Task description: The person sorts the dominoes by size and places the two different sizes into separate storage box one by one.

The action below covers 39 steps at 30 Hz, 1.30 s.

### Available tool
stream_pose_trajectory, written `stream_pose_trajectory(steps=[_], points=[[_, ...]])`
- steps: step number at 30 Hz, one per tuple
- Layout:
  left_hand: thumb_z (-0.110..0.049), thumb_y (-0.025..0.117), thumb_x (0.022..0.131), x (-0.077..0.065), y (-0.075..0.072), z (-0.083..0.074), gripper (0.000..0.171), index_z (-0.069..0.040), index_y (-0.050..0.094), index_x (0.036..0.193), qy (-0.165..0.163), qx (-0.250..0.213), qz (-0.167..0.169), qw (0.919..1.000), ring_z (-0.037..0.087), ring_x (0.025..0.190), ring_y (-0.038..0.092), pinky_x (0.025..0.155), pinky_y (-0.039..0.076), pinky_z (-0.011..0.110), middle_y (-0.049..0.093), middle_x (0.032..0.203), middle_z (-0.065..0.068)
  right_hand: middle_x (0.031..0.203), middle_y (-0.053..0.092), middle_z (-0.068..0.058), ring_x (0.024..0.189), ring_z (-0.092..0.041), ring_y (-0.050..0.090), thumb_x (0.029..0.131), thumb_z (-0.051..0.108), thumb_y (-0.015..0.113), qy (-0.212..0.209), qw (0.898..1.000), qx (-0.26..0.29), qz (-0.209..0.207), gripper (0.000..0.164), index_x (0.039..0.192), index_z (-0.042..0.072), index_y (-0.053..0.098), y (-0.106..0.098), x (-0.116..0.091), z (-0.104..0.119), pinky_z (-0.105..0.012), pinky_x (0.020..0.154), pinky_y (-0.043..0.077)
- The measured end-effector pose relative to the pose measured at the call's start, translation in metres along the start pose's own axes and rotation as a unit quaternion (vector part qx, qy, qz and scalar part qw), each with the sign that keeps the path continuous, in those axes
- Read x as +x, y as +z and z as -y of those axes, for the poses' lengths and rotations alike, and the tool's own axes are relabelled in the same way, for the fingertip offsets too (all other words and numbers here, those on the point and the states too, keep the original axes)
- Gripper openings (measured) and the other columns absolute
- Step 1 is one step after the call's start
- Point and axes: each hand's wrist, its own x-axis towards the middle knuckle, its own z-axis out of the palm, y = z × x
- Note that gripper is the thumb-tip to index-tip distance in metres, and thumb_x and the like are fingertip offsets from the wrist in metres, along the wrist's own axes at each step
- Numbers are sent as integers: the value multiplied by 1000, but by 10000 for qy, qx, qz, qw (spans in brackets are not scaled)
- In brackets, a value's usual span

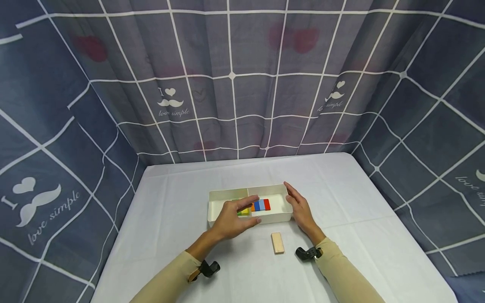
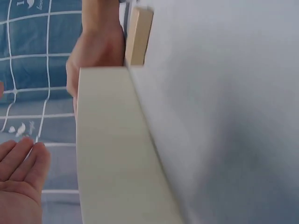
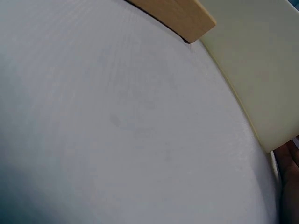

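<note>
A white two-compartment box (image 1: 270, 218) lies on the table. Flat coloured blocks (image 1: 261, 205) in orange, blue, light blue and red form a row in its right compartment. Green and yellow blocks (image 1: 244, 211) show in the left one, partly covered by my left hand (image 1: 232, 219). That hand is above the box's middle, fingers extended and thumb spread, nothing visibly held. Against the box's right end rests my right hand (image 1: 302, 210), its fingers fairly straight along the wall. A plain wooden block (image 1: 277, 243) lies on the cloth in front of the box, between the wrists.
White cloth (image 1: 178, 198) covers the table. Dark grid-patterned curtains (image 1: 212, 97) hang behind it and at both sides. Each wrist carries a small black camera (image 1: 308, 253) on a strap.
</note>
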Motion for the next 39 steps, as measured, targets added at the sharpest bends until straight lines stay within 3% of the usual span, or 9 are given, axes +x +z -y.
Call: stream_pose_trajectory(steps=[2, 8, 13, 21, 28, 31, 34, 38, 39], points=[[-18, 90, 92, -2, 6, -3, 67, -4, 64, 152, 76, -99, -6, 9999, 26, 134, 71, 115, 56, 42, 70, 149, 11, 174, 43, -11, 165, -31, 35, 116, 16, 49, 1, 10000, -14, 5, 51, 167, 16, 47, 0, -1, 0, -35, 134, 29], [-16, 93, 89, -10, 25, -9, 69, -3, 64, 151, 259, -261, -66, 9993, 29, 133, 71, 115, 55, 40, 70, 149, 12, 174, 44, -11, 164, -32, 35, 116, 18, 49, -22, 10000, 50, 13, 51, 167, 17, 47, 1, -1, 0, -13, 124, 30], [-19, 96, 87, -17, 39, -10, 73, -5, 64, 152, 198, -292, -68, 9994, 35, 134, 70, 116, 55, 40, 69, 151, 9, 174, 43, -13, 164, -35, 35, 117, 18, 49, -118, 9999, 7, 28, 51, 168, 16, 47, 0, 0, -2, -7, 119, 30], [-10, 96, 84, -25, 59, -4, 74, 3, 64, 149, 85, -588, -39, 9982, 40, 136, 68, 117, 53, 37, 68, 149, 20, 174, 43, -11, 164, -33, 36, 118, 20, 47, 6, 9999, -113, 24, 51, 169, 18, 45, 1, -1, -1, -24, 129, 31], [-7, 96, 83, -31, 73, 6, 73, 6, 64, 147, -118, -583, -242, 9979, 33, 139, 67, 116, 54, 36, 69, 149, 20, 175, 42, -12, 164, -34, 35, 117, 19, 47, 4, 10000, -58, 39, 51, 168, 16, 45, 1, -1, 0, -23, 129, 30], [-7, 97, 83, -33, 77, 8, 73, 5, 65, 147, -265, -487, -202, 9983, 30, 138, 67, 116, 54, 37, 69, 149, 18, 175, 42, -12, 165, -33, 34, 117, 17, 48, 26, 10000, -51, 49, 51, 168, 14, 46, 1, -1, 3, -35, 133, 30], [-7, 96, 83, -34, 80, 9, 72, 4, 65, 148, -402, -449, -94, 9981, 28, 140, 66, 117, 53, 39, 69, 149, 17, 175, 42, -12, 165, -33, 34, 116, 16, 48, 42, 10000, -3, 60, 51, 168, 14, 46, 0, -1, 4, -27, 131, 31], [-4, 95, 83, -35, 85, 13, 72, 6, 64, 147, -417, -409, 5, 9983, 28, 140, 65, 117, 52, 40, 69, 148, 20, 175, 42, -12, 165, -32, 34, 116, 16, 48, 53, 10000, -3, 58, 51, 168, 14, 46, 0, -1, 3, -24, 130, 30], [-4, 95, 83, -36, 85, 13, 72, 6, 64, 147, -420, -380, 30, 9984, 28, 141, 65, 118, 52, 40, 69, 148, 19, 175, 42, -12, 165, -32, 34, 116, 16, 48, 56, 10000, -26, 53, 51, 168, 14, 46, 0, -1, 4, -29, 132, 30]])
